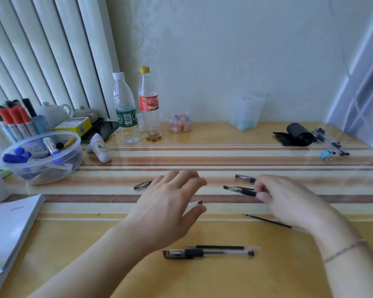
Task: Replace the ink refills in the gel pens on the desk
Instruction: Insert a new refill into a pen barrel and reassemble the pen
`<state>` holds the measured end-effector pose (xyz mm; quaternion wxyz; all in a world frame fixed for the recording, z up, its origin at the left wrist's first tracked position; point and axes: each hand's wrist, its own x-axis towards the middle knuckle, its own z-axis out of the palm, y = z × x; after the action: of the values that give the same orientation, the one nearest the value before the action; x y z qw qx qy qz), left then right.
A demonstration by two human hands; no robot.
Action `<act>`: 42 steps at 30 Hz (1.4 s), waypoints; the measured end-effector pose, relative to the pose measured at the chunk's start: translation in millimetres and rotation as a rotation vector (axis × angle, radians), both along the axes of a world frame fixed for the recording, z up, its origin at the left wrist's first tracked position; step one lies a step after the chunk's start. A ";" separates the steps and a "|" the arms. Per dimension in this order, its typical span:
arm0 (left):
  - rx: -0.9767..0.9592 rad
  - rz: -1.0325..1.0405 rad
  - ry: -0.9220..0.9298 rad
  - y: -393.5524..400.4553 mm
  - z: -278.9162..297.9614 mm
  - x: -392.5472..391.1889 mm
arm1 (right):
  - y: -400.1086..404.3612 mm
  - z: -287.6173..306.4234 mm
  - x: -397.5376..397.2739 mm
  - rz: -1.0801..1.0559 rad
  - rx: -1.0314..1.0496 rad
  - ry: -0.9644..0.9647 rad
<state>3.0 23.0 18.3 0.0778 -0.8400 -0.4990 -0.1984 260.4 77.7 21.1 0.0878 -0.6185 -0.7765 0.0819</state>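
Your right hand (289,201) pinches a black pen part (241,191) between thumb and fingertips. It looks like the grip end of a gel pen, with its tip pointing left. Your left hand (166,203) is open wide, with its fingers spread. It holds nothing and floats just over the desk (116,265).

A clear pen tube (194,204) with a black end pokes out from under your left hand. I can't tell if your hand touches it.

Gel pens are light, stiff and smooth. They can roll on this shiny desk, so hold the rubber grip, where your fingers won't slip. The refills are very thin and can bend. Pinch one near its middle and slide it in straight. Don't squeeze the tip, or ink may smear.

Now count. One whole pen (207,253) lies near you, with its cap on. Just behind it, touching or nearly so, lies one refill (222,247). A second refill (267,220) lies by your right wrist, partly hidden. One cap (142,185) peeks out left of your left hand. One more capped piece (244,178) sits just behind your right fingers. I can't tell if it is only a cap.

Far to the right is a little bundle of pens (329,145), too blurry to count. To your left, a clear bowl (41,155) holds markers.
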 end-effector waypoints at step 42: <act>-0.034 -0.163 -0.478 15.2 -14.5 -20.6 | -18.4 -7.5 -51.0 0.341 0.345 0.424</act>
<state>-17.5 38.2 3.8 -0.0728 -0.8078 -0.4372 -0.3887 209.4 59.4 13.7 0.3362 -0.4249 -0.8357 0.0896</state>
